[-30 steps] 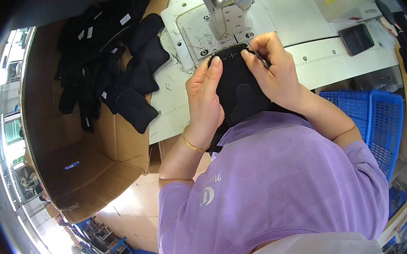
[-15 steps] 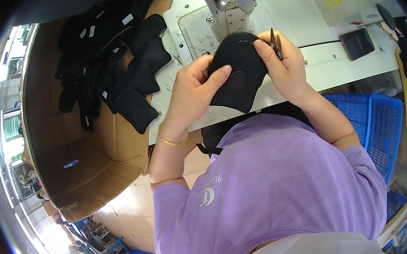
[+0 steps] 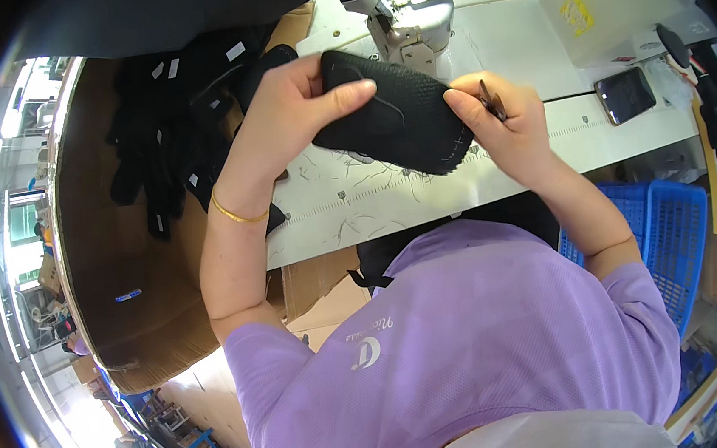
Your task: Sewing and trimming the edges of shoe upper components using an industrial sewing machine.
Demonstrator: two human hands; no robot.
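Note:
A black knitted piece (image 3: pixel 392 123), shaped like a shoe upper, is stretched between my hands above the sewing table. My left hand (image 3: pixel 301 101) grips its upper left part, the thumb lying across the top surface. At its right edge my right hand (image 3: pixel 498 118) pinches the fabric between thumb and finger. A small pair of dark thread snips (image 3: pixel 492 101) is tucked in that same hand, blades pointing up. Light stitching shows along the lower right edge of the piece. Just behind it stands a sewing machine (image 3: pixel 414 31), partly covered by the fabric.
To the left, a large cardboard box (image 3: pixel 130 346) holds a pile of black fabric pieces (image 3: pixel 167 130) with white labels. Loose threads (image 3: pixel 356 194) lie on the white tabletop (image 3: pixel 572 133). A phone (image 3: pixel 625 96) rests at the right, with blue plastic baskets (image 3: pixel 675 239) below.
The black piece has been turned, its stitched edge swinging from the top to the lower right. My left hand has moved left and up; my right hand stays near its place.

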